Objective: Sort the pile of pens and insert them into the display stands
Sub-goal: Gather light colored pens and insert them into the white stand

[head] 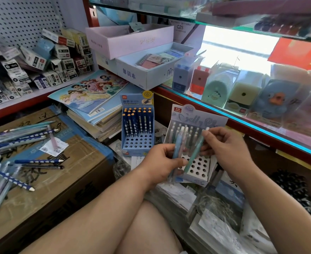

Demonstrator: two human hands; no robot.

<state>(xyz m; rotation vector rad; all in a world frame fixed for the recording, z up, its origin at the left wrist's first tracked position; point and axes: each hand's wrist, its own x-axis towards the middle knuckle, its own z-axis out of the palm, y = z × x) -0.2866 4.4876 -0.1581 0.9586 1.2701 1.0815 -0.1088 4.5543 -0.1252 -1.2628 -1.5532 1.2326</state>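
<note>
A pile of pens (20, 136), dark blue dotted ones and pale pastel ones, lies on the cardboard box (46, 182) at the left. My left hand (162, 162) grips a small bunch of pastel pens (178, 143) upright. My right hand (228, 149) pinches a teal pen (197, 149) that slants over the pale jelly-pen stand (197, 167), whose back rows hold several pens. The blue stand (137, 129) further back holds several dark blue pens with orange tips in its rear holes.
A stack of picture books (92, 96) leans behind the box. Small cartons (41, 66) fill the left shelf. A glass counter (261, 107) with sharpeners runs along the right. Wrapped packs (215, 217) lie below the stands, by my knee.
</note>
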